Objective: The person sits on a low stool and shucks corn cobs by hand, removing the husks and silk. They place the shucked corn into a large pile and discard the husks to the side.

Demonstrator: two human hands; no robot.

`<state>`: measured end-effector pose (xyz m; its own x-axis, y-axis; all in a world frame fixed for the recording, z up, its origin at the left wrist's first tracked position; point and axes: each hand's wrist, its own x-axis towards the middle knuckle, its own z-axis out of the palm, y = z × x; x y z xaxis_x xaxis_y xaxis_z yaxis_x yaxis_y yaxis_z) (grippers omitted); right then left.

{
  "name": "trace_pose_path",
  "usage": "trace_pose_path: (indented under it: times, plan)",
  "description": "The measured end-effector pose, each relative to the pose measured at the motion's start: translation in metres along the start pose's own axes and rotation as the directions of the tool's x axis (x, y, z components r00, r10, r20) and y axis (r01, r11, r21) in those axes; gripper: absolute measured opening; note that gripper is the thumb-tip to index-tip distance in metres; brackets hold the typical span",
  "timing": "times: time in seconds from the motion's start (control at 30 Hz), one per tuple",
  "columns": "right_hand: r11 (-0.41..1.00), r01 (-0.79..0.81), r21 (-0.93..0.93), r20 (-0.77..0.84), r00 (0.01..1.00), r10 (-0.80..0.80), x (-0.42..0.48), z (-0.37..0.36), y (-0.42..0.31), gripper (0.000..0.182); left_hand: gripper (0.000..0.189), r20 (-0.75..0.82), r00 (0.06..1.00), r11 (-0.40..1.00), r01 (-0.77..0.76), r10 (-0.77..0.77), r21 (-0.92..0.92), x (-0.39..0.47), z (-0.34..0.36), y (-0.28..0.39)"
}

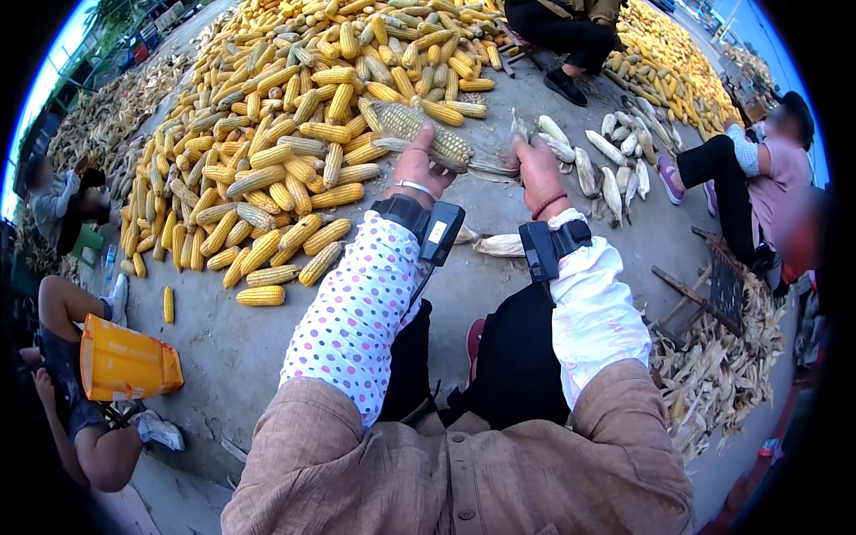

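Note:
My left hand (421,162) is closed around a pale yellow corn cob (428,130), which lies slanted across it, its kernels bare. Dry husk hangs from the cob's lower end and stretches towards my right hand (537,167). Between the fingers of my right hand is a dry corn husk (498,172), its tip poking up beside the thumb. Just beyond and to the left rises a large heap of husked corn cobs (287,134). Several ears still in pale husks (610,190) lie on the concrete right of my right hand, and another husked-over ear (498,245) lies below my wrists.
Discarded husks (719,374) and a wooden folding stool (709,287) lie at the right. An orange bag (127,358) stands at the left beside a seated person (73,394). Other people sit at the top (568,40), right (769,160) and far left (60,200). A second corn heap (669,67) is at the upper right.

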<state>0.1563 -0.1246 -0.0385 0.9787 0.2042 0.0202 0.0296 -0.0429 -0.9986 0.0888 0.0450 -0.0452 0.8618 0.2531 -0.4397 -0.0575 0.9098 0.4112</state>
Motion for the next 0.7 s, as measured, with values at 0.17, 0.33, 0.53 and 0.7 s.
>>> trace_pose_path:
  times: [0.17,0.33,0.53,0.7]
  plan:
    - [0.999,-0.019,-0.051,0.252,0.967,0.031,-0.021,0.009,-0.013,0.049,0.039,0.063,0.997,0.989,-0.062,0.054,0.136,0.002,-0.005,-0.003]
    - [0.993,-0.095,-0.068,0.429,0.896,0.116,-0.014,0.003,0.001,0.063,0.047,0.097,0.992,0.978,-0.094,0.077,0.185,-0.002,0.003,-0.014]
    - [0.965,-0.257,0.060,0.578,0.797,0.176,-0.020,0.009,-0.004,0.049,0.041,0.162,0.981,0.954,-0.150,0.110,0.261,-0.015,0.013,-0.024]
    - [0.930,-0.306,0.204,0.560,0.816,0.146,-0.018,0.010,-0.001,0.041,0.044,0.167,0.986,0.930,-0.079,0.020,0.359,-0.011,0.006,-0.015]
